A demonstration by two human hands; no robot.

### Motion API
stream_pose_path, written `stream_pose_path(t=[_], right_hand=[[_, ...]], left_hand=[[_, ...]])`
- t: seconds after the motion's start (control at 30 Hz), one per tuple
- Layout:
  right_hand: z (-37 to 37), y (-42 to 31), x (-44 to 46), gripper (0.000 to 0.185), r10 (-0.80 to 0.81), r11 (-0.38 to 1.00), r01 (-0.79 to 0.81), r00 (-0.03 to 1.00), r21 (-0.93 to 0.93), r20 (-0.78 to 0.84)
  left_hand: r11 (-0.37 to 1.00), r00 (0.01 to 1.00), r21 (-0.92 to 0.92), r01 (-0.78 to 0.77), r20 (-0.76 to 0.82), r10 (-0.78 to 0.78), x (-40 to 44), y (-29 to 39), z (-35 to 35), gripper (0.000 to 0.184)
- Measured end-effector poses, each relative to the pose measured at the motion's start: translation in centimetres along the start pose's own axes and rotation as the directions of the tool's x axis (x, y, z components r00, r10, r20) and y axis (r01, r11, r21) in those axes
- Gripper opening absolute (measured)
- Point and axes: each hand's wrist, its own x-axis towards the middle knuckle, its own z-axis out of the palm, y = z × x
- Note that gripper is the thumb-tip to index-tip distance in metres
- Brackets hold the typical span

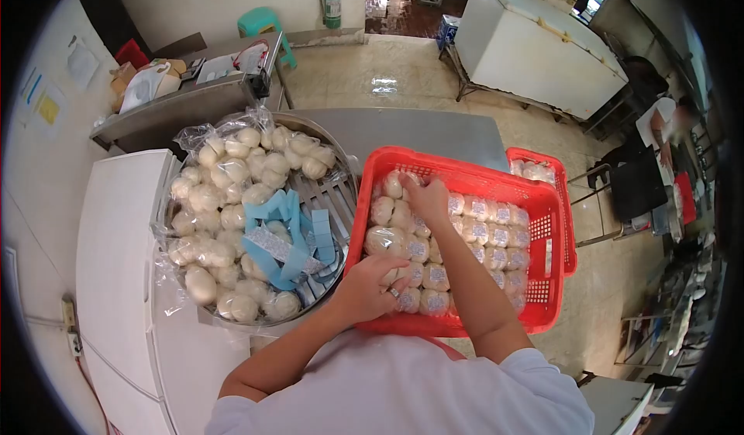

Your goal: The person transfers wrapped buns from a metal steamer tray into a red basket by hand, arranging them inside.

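A red plastic basket (552, 237) holds rows of round white buns (434, 278) in clear wrapping, many with blue-printed labels. Inside its far left corner, the fingers of my right hand (426, 196) are closed on a wrapped bun (393, 184). My left hand (370, 286), with a ring on one finger, curls over the near left rim, its fingers round another wrapped bun (390, 277) partly hidden beneath them. Left of the basket, a big round metal tray (314, 195) bears a heap of bagged buns (225, 175). Strips of blue labels (291, 241) lie over that tray.
A second red basket (570, 195) with wrapped buns stands behind the first on the right. A metal table (422, 131) extends beyond both containers. A white cabinet (116, 233) is at left, a chest freezer (542, 43) at the far right. A green stool (260, 22) stands near the back wall.
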Motion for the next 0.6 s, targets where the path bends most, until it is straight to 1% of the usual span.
stream_pose_path(t=[0.07,0.1,0.17,0.27,0.37,0.47,0.5,0.53,0.57,0.6], right_hand=[[1.6,1.0,-1.6,0.059,-0.039,0.999,0.039,0.998,0.008,-0.048],[1.1,1.2,-0.3,0.06,-0.021,0.999,0.02,1.0,-0.032,-0.022],[1.7,-0.9,0.2,0.063,0.0,1.0,0.001,0.999,-0.025,0.035],[0.3,-1.6,-1.3,0.079,0.071,0.991,-0.064,0.996,-0.113,0.06],[2.6,0.6,-0.6,0.085,-0.036,0.997,0.029,0.995,0.074,0.094],[-1.5,-2.6,-2.6,0.078,0.138,0.956,-0.204,0.946,0.21,0.293],[-3.1,-3.1,-3.6,0.08,0.164,0.964,-0.216,0.941,0.152,0.295],[-4.8,-3.1,-5.1,0.081,0.192,0.969,-0.228,0.936,0.093,0.296],[-5.9,-3.1,-6.6,0.083,0.218,0.971,-0.236,0.931,0.03,0.294],[-6.4,-3.1,-8.3,0.083,0.281,0.95,-0.312,0.874,0.014,0.397]], left_hand=[[0.998,0.999,-0.055,0.007,-0.04,-0.009,-1.6,0.5,0.3,0.028],[0.995,0.998,-0.103,-0.008,-0.059,0.002,-0.3,-0.4,1.1,0.027],[0.994,0.995,-0.107,-0.037,-0.091,0.028,0.0,-0.7,0.3,0.024],[0.983,0.969,-0.054,-0.175,-0.185,0.163,-0.2,-0.9,0.3,0.025],[0.99,0.977,-0.039,-0.137,-0.172,0.128,-0.5,-0.6,-0.2,0.024],[0.974,0.977,-0.192,-0.121,-0.198,0.082,-0.7,-1.7,-0.2,0.019],[0.916,0.961,-0.384,-0.12,-0.277,0.01,-0.8,-2.8,0.3,0.017],[0.818,0.938,-0.559,-0.133,-0.336,-0.078,-0.8,-4.2,1.2,0.015],[0.685,0.91,-0.71,-0.162,-0.377,-0.175,-0.9,-4.9,1.7,0.013],[0.681,0.877,-0.714,-0.164,-0.421,-0.23,-0.8,-3.9,0.9,0.009]])
